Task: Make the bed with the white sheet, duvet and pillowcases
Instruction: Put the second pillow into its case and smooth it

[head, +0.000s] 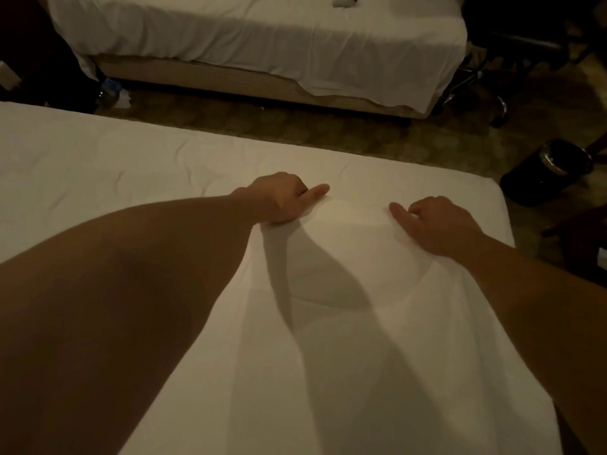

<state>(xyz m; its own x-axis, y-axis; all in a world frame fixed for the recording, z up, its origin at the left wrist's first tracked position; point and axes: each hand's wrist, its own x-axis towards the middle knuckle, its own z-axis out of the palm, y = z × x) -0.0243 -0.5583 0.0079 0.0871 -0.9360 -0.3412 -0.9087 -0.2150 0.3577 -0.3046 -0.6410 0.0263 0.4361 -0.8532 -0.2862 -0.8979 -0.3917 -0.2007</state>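
The left hand (282, 198) grips a bunched fold of white sheet (345, 290): its fingers are curled over the cloth and the thumb points right along the raised edge. The right hand (433, 224) lies on the same sheet near the other end of that edge, knuckles up, fingers bent and the thumb pointing left toward the other hand; whether it pinches the cloth or only rests on it cannot be told. Both forearms are bare.

Between the hands the sheet is lifted slightly and sags in a shallow, smooth curve. Nearer the camera it falls in long soft folds with grey shadows. The cloth looks thin, matte and plain.

Under and beyond it lies the bed (98, 165), a flat rectangle with a rounded far right corner, its white cover lightly creased with fine wrinkles.

Past the bed is a strip of dark patterned carpet (295, 126). Across it stands a second bed (262, 44), draped in a white sheet that hangs unevenly over a tan base. A small white item lies at its top edge, too cut off to identify.

To the right, on the floor, stands a black round bin (551, 169) with a dark liner; its contents cannot be made out. Behind it are the chrome legs of a chair (476, 83). Some pale litter lies on the floor at the left, by the second bed.
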